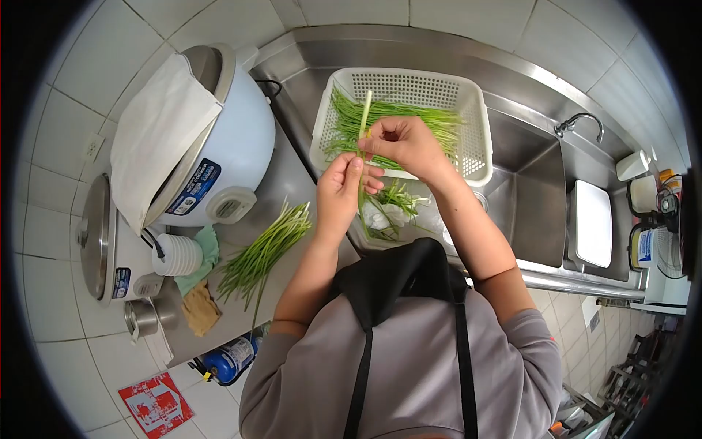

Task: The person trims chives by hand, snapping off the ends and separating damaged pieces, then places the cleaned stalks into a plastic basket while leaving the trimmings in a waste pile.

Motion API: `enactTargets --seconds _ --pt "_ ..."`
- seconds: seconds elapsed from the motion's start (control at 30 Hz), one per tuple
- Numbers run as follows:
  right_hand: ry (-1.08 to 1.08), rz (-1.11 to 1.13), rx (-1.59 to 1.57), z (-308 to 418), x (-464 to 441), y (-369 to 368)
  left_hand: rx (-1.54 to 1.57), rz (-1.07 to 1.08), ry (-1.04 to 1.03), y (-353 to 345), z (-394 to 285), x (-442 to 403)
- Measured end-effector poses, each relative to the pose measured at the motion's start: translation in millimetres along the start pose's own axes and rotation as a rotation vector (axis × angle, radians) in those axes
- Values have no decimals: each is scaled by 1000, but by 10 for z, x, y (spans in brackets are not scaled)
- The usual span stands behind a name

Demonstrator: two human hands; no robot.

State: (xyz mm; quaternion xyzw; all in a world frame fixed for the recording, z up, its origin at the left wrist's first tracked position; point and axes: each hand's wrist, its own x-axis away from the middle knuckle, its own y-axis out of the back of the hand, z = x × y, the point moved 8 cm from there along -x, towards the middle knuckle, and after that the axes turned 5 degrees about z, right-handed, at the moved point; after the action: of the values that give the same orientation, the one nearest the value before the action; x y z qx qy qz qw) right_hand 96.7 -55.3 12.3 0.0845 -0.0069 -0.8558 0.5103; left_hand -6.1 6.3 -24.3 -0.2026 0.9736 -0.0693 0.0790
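My left hand is closed around a single long green onion, held upright with its pale end at the top and its leaves hanging below. Just above it, my right hand pinches at the same stalk with thumb and fingers. Behind both hands, a white perforated basket holds a layer of green onions. Below the hands lie leafy scraps and some crumpled clear plastic. A loose bunch of green onions rests on the steel counter to the left.
A big rice cooker with a white cloth on it stands at left, a second cooker nearer. Beside them are stacked white bowls and cloths. The steel sink, faucet and white tray are at right.
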Motion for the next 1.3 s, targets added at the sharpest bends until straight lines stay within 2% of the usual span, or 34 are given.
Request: enactTargets --seconds 0.2,0.37,0.47,0.6,0.7,0.87,0.97,1.0,1.1,1.23,1.3 --pt "-68 -89 49 -76 99 70 -464 -162 -200 52 -97 40" --pt "-85 -79 -117 -208 122 52 -739 -195 -289 14 -264 104" --pt "-123 -7 -277 -304 133 4 -782 -160 -307 33 -258 122" --pt "-199 59 -580 -434 178 -10 -769 -133 -288 114 -230 137" --pt "-149 32 -615 -383 195 154 -711 -137 -250 279 -152 121" --pt "-25 -187 -568 -160 290 530 -552 -186 -106 569 25 157" --pt "-42 -118 -17 -187 326 532 -423 -247 -44 764 42 222" --pt "-143 -76 193 -256 348 452 -396 -249 -33 812 51 223" --pt "-155 67 313 -430 348 129 -275 -218 -16 831 59 224" --pt "-158 23 197 -400 292 -11 -127 -93 -73 457 174 165" --pt "-128 12 -62 -415 269 -89 -462 -137 -151 235 77 219"
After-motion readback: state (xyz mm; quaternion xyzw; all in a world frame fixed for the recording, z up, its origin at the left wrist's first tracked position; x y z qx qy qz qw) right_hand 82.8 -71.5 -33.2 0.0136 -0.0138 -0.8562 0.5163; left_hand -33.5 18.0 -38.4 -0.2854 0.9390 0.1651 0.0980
